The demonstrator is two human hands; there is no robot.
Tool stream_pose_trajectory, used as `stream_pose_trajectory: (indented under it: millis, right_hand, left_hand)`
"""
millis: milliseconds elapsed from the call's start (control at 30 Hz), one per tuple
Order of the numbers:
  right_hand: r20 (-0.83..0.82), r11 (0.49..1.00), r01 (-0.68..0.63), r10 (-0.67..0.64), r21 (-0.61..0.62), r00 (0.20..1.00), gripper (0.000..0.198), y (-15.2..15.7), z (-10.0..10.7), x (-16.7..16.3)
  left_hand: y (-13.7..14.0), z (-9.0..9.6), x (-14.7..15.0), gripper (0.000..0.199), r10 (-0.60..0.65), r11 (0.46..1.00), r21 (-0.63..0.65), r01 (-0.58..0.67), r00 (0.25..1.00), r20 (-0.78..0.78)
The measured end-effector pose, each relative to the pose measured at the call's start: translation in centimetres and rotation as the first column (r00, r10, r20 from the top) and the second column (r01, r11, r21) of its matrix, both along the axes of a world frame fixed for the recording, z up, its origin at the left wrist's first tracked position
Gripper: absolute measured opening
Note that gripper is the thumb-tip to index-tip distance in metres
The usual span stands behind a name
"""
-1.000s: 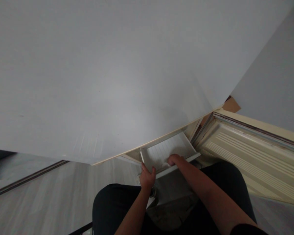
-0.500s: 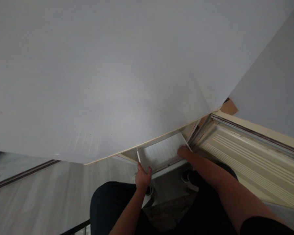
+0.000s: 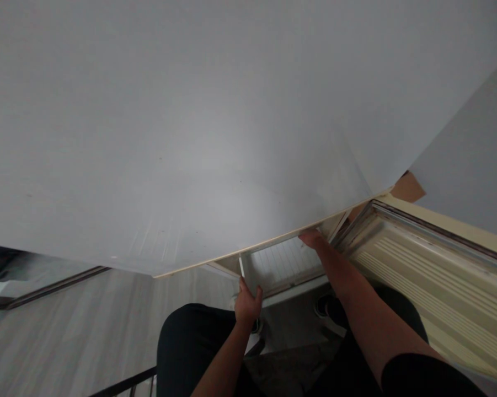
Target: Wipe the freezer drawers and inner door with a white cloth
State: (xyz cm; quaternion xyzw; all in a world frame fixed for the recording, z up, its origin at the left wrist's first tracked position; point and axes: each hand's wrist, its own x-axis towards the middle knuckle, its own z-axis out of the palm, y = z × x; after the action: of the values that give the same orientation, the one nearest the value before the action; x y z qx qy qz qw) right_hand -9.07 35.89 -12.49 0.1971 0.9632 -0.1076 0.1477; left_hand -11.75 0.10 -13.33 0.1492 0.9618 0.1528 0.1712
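A white drawer (image 3: 277, 260) with a ribbed bottom sits pulled partly out beneath the edge of a large white surface (image 3: 207, 138). At its near left corner, my left hand (image 3: 247, 304) grips the side wall, thumb apart on the inner side. Farther back on the right, my right hand (image 3: 310, 237) reaches to the far right part of the drawer, close under the surface's edge. The fingers of that hand are mostly hidden. No loose item can be made out inside the drawer.
An open cream door (image 3: 438, 286) with a ribbed inner panel and a dark-stained seal stands at the right. Brown cardboard (image 3: 408, 187) shows behind its hinge side. My knees (image 3: 190, 336) flank the drawer. Grey wood-look floor (image 3: 86, 314) lies at the left.
My right hand has moved from the drawer's right wall farther back, toward the white surface's edge. The left hand keeps its hold at the left corner. The view has shifted slightly.
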Motion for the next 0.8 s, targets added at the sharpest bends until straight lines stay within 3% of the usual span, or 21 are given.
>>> stream_pose_trajectory:
  millis: [133, 300, 400, 500, 567, 667, 800]
  right_hand:
    - [0.136, 0.997, -0.082, 0.083, -0.014, 0.987, 0.016, -1.6, 0.1, 2.6]
    - [0.166, 0.983, -0.124, 0.146, -0.138, 0.975, 0.033, -3.1, 0.8, 8.5]
    - [-0.055, 0.982, 0.003, -0.013, -0.186, 0.998, 0.045, -3.5, 1.9, 11.7]
    - [-0.4, 0.963, 0.221, -0.265, -0.153, 0.877, 0.05, -4.3, 3.1, 13.3]
    - [-0.503, 0.952, 0.299, -0.291, -0.068, 0.813, 0.051, -5.1, 3.3, 13.3]
    - [-0.407, 0.943, 0.333, -0.298, 0.017, 0.864, 0.05, -6.1, 2.2, 12.2]
    - [-0.189, 0.921, 0.387, -0.373, 0.041, 0.909, 0.059, -6.0, -0.2, 10.3]
  left_hand:
    - [0.0, -0.1, 0.0, 0.079, -0.002, 1.0, 0.01, 0.002, 1.0, -0.005]
    - [0.0, -0.3, 0.0, 0.075, -0.005, 1.0, 0.019, 0.005, 1.0, -0.024]
    - [0.1, -0.5, 0.1, 0.074, 0.0, 1.0, 0.024, 0.001, 0.999, -0.037]
    - [0.2, -0.6, 0.1, 0.072, 0.011, 0.999, 0.031, -0.009, 0.999, -0.038]
    - [0.2, -0.6, 0.1, 0.072, 0.013, 0.999, 0.036, -0.012, 0.999, -0.034]
    - [0.3, -0.3, 0.0, 0.071, 0.009, 0.999, 0.038, -0.008, 1.0, -0.026]
    - [0.3, 0.2, 0.0, 0.07, 0.005, 0.999, 0.034, -0.004, 1.0, -0.016]
